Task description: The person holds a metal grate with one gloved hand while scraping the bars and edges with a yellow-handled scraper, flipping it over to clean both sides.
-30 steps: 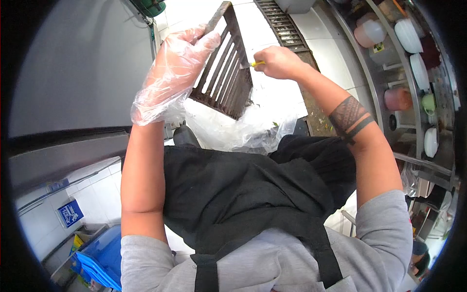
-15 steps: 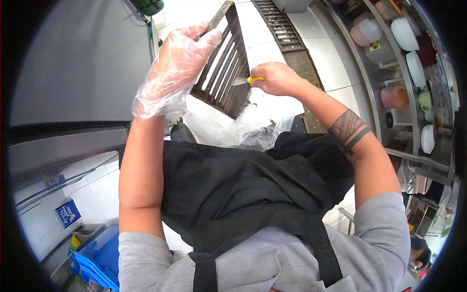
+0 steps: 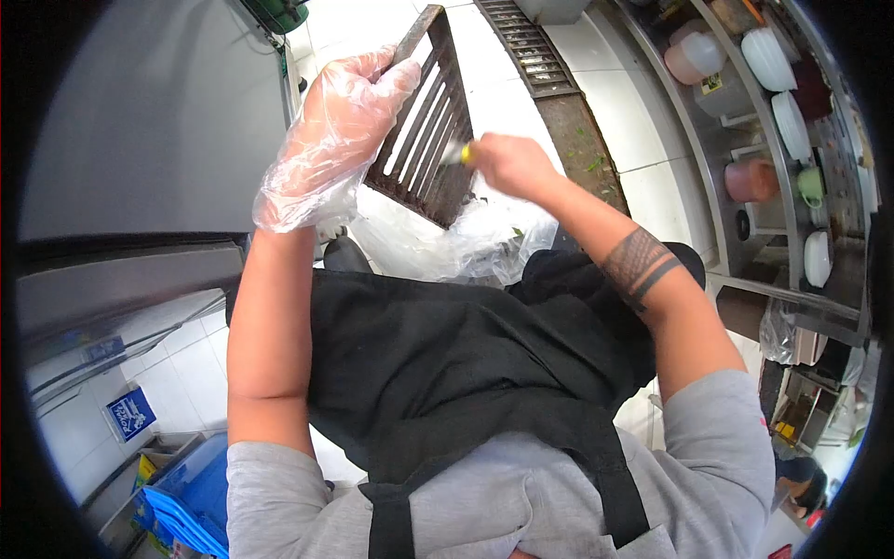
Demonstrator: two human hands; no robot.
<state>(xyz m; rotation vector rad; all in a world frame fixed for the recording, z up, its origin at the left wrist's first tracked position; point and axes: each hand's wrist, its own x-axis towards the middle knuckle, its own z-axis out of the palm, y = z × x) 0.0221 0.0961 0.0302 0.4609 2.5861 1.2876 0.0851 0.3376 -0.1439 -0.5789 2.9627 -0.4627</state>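
Wrapped in a clear plastic glove, my left hand [image 3: 358, 102] is closed on the upper side bar of a dark, dirty metal grate [image 3: 438, 121], which stands tilted. My bare right hand [image 3: 512, 166] is closed on the yellow handle of a small blade tool [image 3: 466, 154], blurred by motion. The blade lies over the slats of the grate; whether it touches them is unclear. Beneath the grate's lower end, crumpled clear plastic [image 3: 484, 244] lies in front of my black apron [image 3: 466, 345].
A floor drain channel [image 3: 587, 140] with a slatted cover [image 3: 531, 47] runs beyond my right hand. Metal shelves [image 3: 708, 158] with bowls and cups stand at the right. A large grey surface [image 3: 149, 121] fills the left; blue plastic containers [image 3: 191, 494] are at lower left.
My right hand and the yellow-handled tool have moved slightly left, across the grate. The left hand still holds the grate in nearly the same place.
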